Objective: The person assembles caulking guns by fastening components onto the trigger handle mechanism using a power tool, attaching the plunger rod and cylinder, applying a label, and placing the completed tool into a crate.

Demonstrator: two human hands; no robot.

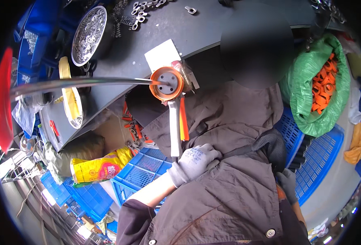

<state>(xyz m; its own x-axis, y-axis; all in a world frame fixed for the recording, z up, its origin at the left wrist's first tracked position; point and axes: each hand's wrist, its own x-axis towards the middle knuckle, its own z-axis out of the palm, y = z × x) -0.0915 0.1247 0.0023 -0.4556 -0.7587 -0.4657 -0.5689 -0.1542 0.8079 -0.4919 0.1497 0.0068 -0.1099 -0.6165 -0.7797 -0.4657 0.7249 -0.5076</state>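
Observation:
My left hand point(196, 162), in a grey knit glove, lies against the front of a dark grey-brown apron point(229, 188). Its fingers are curled in at a dark strap point(237, 151) that crosses the cloth; whether anything is pinched there is hidden. Low at my right side is my right hand point(287, 183), gloved alike and partly covered by the apron's edge; its fingers do not show well. Ahead of my left hand stands a round orange-rimmed grey disc point(166, 83) with several holes, a shiny metal rod point(90, 82) reaching left from it.
A dark worktable point(147, 45) carries a metal bowl point(89, 36) of small metal parts, loose links and springs. At right, a green sack point(331, 118) holds orange pieces beside a blue crate point(323, 159). A yellow bag point(103, 165) and another blue crate point(141, 171) stand at left.

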